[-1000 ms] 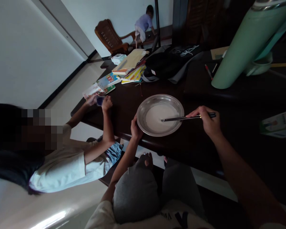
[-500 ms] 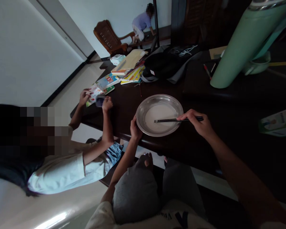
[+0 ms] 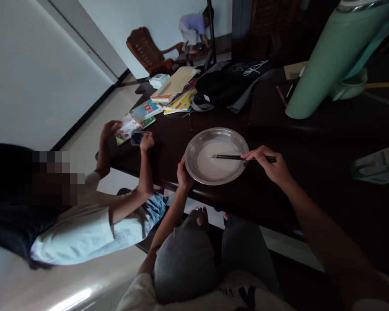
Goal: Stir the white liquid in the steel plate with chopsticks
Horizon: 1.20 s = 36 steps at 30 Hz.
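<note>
A round metal bowl [image 3: 192, 166] with a wide rim stands on the dark table in front of me. Inside it is a whitish liquid [image 3: 214, 166]. My left hand [image 3: 183, 175] grips the bowl's left side, thumb up by the rim and the other fingers partly hidden beneath. Dark chopsticks [image 3: 228, 157] are held in my right hand [image 3: 272, 164], fingers closed around them at the bowl's right rim. Their pale tips dip into the liquid near the middle of the bowl.
At left a person [image 3: 84, 229] sits with both hands by an open booklet [image 3: 128, 127]. Books [image 3: 178, 88] and a black bag [image 3: 223, 88] lie farther back. A green thermos [image 3: 330, 65] and a green-white carton [image 3: 379, 166] stand right. Another person [image 3: 192, 28] bends near a wooden chair [image 3: 147, 49].
The chopstick tips have shifted slightly away from me in the liquid. My left hand and the bowl stay nearly in place. The seated person's far hand has moved slightly left.
</note>
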Each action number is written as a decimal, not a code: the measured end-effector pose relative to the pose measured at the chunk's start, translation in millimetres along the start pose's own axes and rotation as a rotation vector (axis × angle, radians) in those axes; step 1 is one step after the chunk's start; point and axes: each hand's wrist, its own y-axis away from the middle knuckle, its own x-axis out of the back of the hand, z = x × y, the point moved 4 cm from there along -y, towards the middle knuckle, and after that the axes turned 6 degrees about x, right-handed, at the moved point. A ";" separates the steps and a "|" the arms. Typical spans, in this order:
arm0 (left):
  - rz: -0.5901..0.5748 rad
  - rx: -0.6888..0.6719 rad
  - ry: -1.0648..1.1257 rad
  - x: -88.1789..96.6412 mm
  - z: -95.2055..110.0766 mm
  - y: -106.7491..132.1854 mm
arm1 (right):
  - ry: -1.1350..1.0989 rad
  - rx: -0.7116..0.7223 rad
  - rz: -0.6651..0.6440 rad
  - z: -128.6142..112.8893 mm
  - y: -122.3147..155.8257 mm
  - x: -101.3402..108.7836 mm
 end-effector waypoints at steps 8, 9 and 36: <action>0.128 0.006 0.034 -1.0 4.2 7.0 | -0.046 -0.034 0.037 -0.3 0.3 2.1; 0.133 0.008 0.029 -1.0 4.6 7.3 | -0.028 -0.018 -0.008 -1.1 0.6 -0.8; 0.062 0.000 0.015 -4.9 6.4 10.8 | 0.044 0.021 0.075 -2.7 1.4 5.6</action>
